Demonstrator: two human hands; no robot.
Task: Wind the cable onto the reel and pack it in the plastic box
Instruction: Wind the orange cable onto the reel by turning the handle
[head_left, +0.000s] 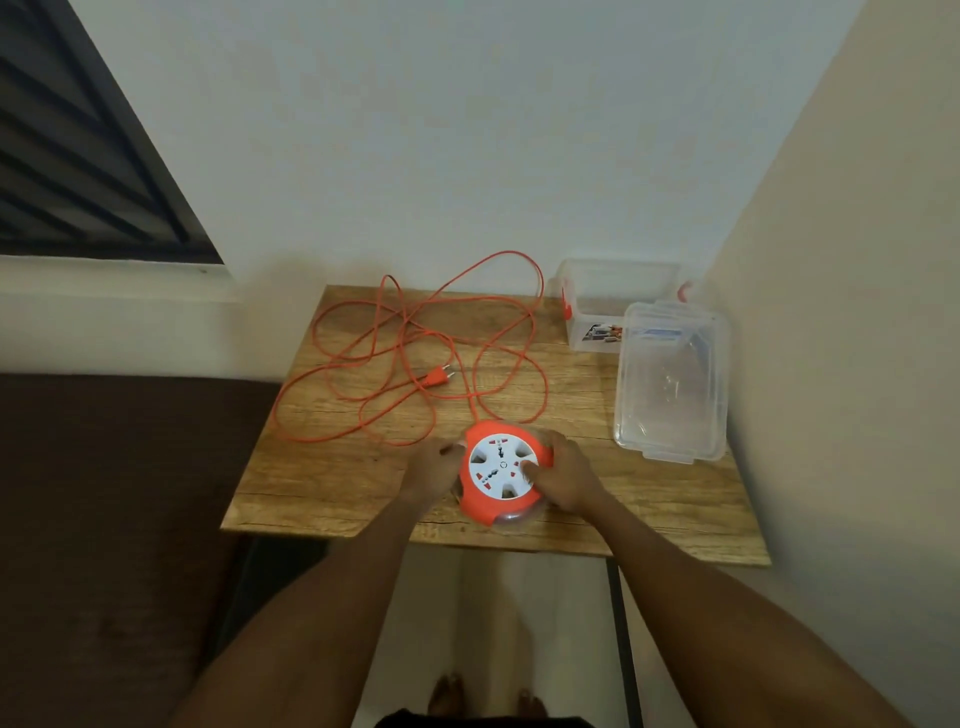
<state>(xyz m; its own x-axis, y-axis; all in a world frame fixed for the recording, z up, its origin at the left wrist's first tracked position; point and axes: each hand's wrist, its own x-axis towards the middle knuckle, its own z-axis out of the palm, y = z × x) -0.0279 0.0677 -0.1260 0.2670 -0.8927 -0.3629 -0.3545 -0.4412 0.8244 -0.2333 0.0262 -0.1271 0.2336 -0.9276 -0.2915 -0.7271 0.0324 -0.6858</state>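
An orange cable reel (480, 506) with a white socket face lies near the front edge of the wooden table (332, 483). My left hand (434, 467) grips its left rim. My right hand (563, 475) holds its right side, thumb on the white face. The orange cable (410, 332) runs out from the reel's far side and sprawls in loose loops over the table's back left; its plug (439, 376) lies among the loops. The clear plastic box (615, 306) with orange clips stands open at the back right corner. Its clear lid (670, 379) lies in front of it.
Walls close off the back and the right side of the table. A dark brown sofa or bed (114, 519) sits to the left. A dark window (78, 156) is at the upper left. My bare feet (483, 696) show below the table's front edge.
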